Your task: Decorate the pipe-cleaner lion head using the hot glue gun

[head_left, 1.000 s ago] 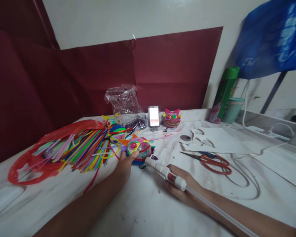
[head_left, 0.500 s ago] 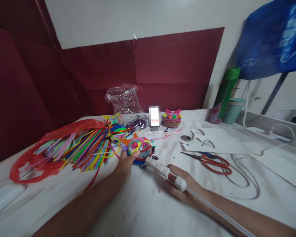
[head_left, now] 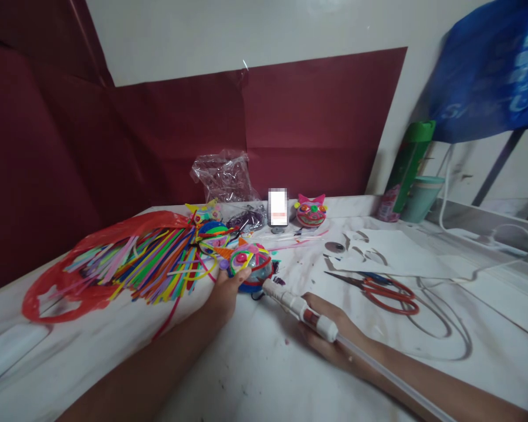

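Observation:
My left hand (head_left: 226, 291) is closed on a colourful craft mask head (head_left: 257, 265), which has an orange horn, a pink eye and a grey patch on its right part. In my right hand (head_left: 330, 328) is a white hot glue gun (head_left: 297, 306), with a long clear glue stick (head_left: 387, 375) running out of its back end. The gun's nozzle is at the lower right of the craft head; whether it touches cannot be made out. Just behind lies another decorated head (head_left: 214, 234) with blue and green bands.
Bundled coloured pipe cleaners (head_left: 158, 266) lie on a red plastic bag (head_left: 30, 302) at left. Orange-handled scissors (head_left: 389, 295) and white paper (head_left: 396, 255) are at right. Behind stand a finished pink head (head_left: 311, 212), a phone (head_left: 277, 207), a clear bag (head_left: 224, 179) and a green can (head_left: 407, 170).
The whole view has shifted slightly, so things sit a little farther right. Both hands keep their holds, and the glue gun stays near the same spot on the craft head.

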`<state>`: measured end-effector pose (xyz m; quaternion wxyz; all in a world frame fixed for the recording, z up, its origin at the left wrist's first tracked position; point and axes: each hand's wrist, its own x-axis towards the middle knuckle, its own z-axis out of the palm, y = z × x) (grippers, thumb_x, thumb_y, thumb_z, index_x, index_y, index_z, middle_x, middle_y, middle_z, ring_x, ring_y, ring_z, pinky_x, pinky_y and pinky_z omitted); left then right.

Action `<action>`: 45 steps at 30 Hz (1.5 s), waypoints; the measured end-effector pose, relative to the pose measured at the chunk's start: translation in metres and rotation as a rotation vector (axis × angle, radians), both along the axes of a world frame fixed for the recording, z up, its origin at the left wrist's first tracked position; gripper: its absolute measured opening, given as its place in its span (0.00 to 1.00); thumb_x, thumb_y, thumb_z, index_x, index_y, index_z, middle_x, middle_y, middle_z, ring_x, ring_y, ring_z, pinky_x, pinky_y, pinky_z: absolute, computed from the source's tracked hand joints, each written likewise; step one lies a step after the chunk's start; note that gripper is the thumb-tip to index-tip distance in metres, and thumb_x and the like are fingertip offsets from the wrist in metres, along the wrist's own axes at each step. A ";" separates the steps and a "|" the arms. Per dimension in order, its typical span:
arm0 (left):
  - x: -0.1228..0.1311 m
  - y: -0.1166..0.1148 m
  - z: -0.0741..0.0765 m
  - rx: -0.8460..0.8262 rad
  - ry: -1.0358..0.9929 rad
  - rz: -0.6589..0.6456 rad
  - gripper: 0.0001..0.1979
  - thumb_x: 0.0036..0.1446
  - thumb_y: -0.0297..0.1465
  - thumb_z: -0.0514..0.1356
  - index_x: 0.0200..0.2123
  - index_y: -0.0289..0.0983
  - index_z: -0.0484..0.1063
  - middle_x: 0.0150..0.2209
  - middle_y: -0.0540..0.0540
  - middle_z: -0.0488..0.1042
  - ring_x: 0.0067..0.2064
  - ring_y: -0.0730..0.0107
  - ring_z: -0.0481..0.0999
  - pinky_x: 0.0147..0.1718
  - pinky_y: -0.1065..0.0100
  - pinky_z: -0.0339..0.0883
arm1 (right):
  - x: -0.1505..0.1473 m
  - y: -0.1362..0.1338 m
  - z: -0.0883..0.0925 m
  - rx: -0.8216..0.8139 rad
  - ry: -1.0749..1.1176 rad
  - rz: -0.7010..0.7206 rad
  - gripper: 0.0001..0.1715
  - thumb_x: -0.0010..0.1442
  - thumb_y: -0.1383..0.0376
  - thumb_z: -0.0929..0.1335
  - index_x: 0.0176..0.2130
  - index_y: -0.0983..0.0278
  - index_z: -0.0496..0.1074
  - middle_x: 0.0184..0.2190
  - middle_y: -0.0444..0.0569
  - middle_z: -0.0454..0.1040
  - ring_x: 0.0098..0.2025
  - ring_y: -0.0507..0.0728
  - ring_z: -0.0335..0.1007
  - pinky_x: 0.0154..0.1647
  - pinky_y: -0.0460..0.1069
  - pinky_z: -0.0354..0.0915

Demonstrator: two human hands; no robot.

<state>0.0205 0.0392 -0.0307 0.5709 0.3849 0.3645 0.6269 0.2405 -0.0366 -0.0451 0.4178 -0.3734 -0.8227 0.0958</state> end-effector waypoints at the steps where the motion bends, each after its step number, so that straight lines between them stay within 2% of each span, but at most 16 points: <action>1: 0.000 0.000 0.000 0.003 0.004 -0.006 0.36 0.41 0.29 0.72 0.55 0.41 0.65 0.48 0.44 0.79 0.53 0.57 0.76 0.55 0.60 0.66 | -0.001 0.000 0.000 0.006 -0.001 0.008 0.02 0.61 0.64 0.62 0.35 0.60 0.62 0.27 0.45 0.69 0.27 0.53 0.67 0.28 0.47 0.65; 9: 0.002 -0.004 0.003 0.005 0.014 0.027 0.35 0.40 0.27 0.72 0.54 0.43 0.66 0.49 0.45 0.78 0.55 0.59 0.75 0.57 0.61 0.65 | -0.002 -0.004 0.003 -0.033 0.001 -0.009 0.05 0.62 0.64 0.62 0.32 0.59 0.60 0.27 0.44 0.67 0.27 0.52 0.66 0.27 0.46 0.64; 15: 0.002 -0.001 -0.001 -0.012 0.028 0.026 0.35 0.41 0.29 0.72 0.54 0.43 0.66 0.47 0.45 0.79 0.54 0.59 0.75 0.57 0.60 0.64 | -0.002 -0.003 0.006 -0.024 0.012 0.042 0.01 0.61 0.65 0.63 0.36 0.60 0.63 0.28 0.45 0.69 0.28 0.53 0.68 0.28 0.46 0.65; 18: 0.002 -0.001 -0.001 -0.039 0.024 0.041 0.34 0.41 0.29 0.72 0.53 0.42 0.66 0.47 0.45 0.79 0.54 0.59 0.75 0.56 0.61 0.65 | -0.002 -0.003 0.006 -0.014 0.004 0.022 0.01 0.61 0.66 0.62 0.35 0.60 0.62 0.27 0.44 0.68 0.27 0.52 0.67 0.27 0.46 0.64; 26: 0.003 -0.003 0.003 -0.026 0.013 0.040 0.36 0.41 0.27 0.72 0.54 0.42 0.65 0.51 0.43 0.77 0.57 0.57 0.73 0.57 0.60 0.64 | -0.001 -0.003 0.005 -0.030 0.000 0.030 0.02 0.60 0.66 0.63 0.35 0.59 0.61 0.28 0.44 0.68 0.27 0.52 0.67 0.28 0.45 0.64; 30: 0.002 -0.001 0.002 -0.057 -0.019 0.066 0.37 0.41 0.27 0.72 0.55 0.41 0.64 0.54 0.42 0.76 0.58 0.56 0.72 0.58 0.59 0.64 | 0.000 -0.003 0.007 -0.026 -0.013 -0.010 0.07 0.61 0.66 0.62 0.31 0.59 0.58 0.26 0.43 0.66 0.27 0.52 0.66 0.27 0.45 0.63; 35: 0.002 0.000 -0.001 -0.046 -0.040 0.043 0.38 0.41 0.27 0.72 0.56 0.40 0.63 0.55 0.42 0.75 0.57 0.55 0.73 0.58 0.58 0.64 | 0.000 -0.002 0.006 -0.013 -0.040 0.017 0.02 0.61 0.67 0.62 0.35 0.60 0.62 0.28 0.45 0.68 0.27 0.52 0.68 0.28 0.45 0.64; 40: 0.002 0.001 -0.003 -0.011 -0.030 0.040 0.38 0.41 0.27 0.72 0.57 0.41 0.63 0.54 0.42 0.75 0.58 0.56 0.72 0.58 0.58 0.63 | 0.000 -0.004 0.008 -0.010 -0.007 0.019 0.03 0.61 0.67 0.62 0.34 0.60 0.62 0.27 0.44 0.67 0.26 0.52 0.67 0.27 0.45 0.63; 45: 0.000 0.003 -0.005 -0.036 -0.017 0.055 0.36 0.45 0.27 0.70 0.57 0.42 0.63 0.53 0.42 0.76 0.60 0.57 0.71 0.60 0.57 0.60 | -0.003 -0.004 0.006 -0.018 0.040 -0.007 0.02 0.60 0.67 0.63 0.34 0.60 0.62 0.27 0.44 0.68 0.26 0.53 0.67 0.27 0.46 0.64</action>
